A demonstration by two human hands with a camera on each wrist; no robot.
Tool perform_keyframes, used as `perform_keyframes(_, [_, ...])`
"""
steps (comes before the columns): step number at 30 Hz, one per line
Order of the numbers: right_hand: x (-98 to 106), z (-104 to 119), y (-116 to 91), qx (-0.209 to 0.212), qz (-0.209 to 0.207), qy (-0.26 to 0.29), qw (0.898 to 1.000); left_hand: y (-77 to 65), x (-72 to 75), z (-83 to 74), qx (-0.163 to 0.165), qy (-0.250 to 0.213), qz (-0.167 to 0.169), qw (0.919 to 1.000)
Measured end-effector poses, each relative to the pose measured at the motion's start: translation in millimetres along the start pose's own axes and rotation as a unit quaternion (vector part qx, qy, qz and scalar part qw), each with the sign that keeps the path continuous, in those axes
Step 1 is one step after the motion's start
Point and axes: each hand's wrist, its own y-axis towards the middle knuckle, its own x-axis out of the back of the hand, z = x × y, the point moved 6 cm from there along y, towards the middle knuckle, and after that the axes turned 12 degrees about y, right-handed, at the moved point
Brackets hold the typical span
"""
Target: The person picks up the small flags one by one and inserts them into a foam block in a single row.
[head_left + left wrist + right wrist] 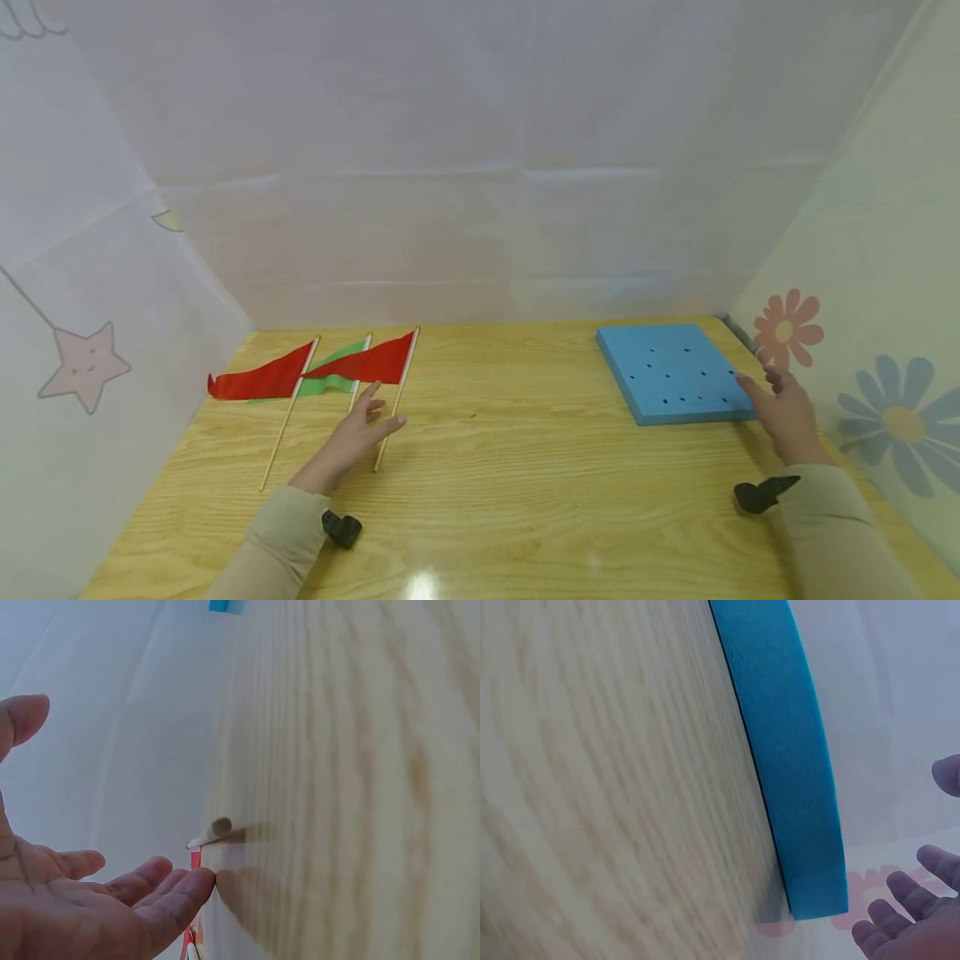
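Note:
Three triangular pennants on thin wooden sticks lie at the left of the table: a red pennant (266, 377), a green pennant (327, 383) partly covered, and a second red pennant (378, 361) overlapping it. My left hand (351, 444) hovers around the right red pennant's stick, fingers extended and thumb apart, holding nothing. In the left wrist view a stick end (221, 825) shows beyond the fingers. A blue board (663, 367) with several small holes lies flat at the right. Beside its right edge is my right hand (786, 418), fingers spread; whether it touches the board I cannot tell.
The wooden table (510, 467) runs between the pennants and the board. A pale cloth wall (465, 242) closes the back, with printed side walls left and right. A dark wrist camera (342, 529) sits on the left sleeve, and another (763, 494) on the right.

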Motion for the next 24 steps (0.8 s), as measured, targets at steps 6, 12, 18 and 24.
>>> perform_keyframes(6, [7.4, -14.6, 0.1, -0.022, 0.014, -0.01, 1.0, 4.6, 0.1, 2.5, 0.01, 0.026, -0.002, 0.9996])
perform_keyframes(12, [4.1, -21.6, 0.0, -0.028, 0.04, -0.025, 0.998, 14.7, 0.0, 3.1, -0.01, 0.126, -0.013, 0.9919])
perform_keyframes(18, [1.9, -25.1, 1.2, -0.021, 0.06, -0.049, 0.997, 23.1, 1.5, 3.5, -0.009, 0.217, -0.019, 0.976])
perform_keyframes(24, [4.7, -32.2, 7.5, -0.016, 0.074, -0.074, 0.994, 28.4, 2.2, -0.4, -0.013, 0.254, -0.022, 0.9669])
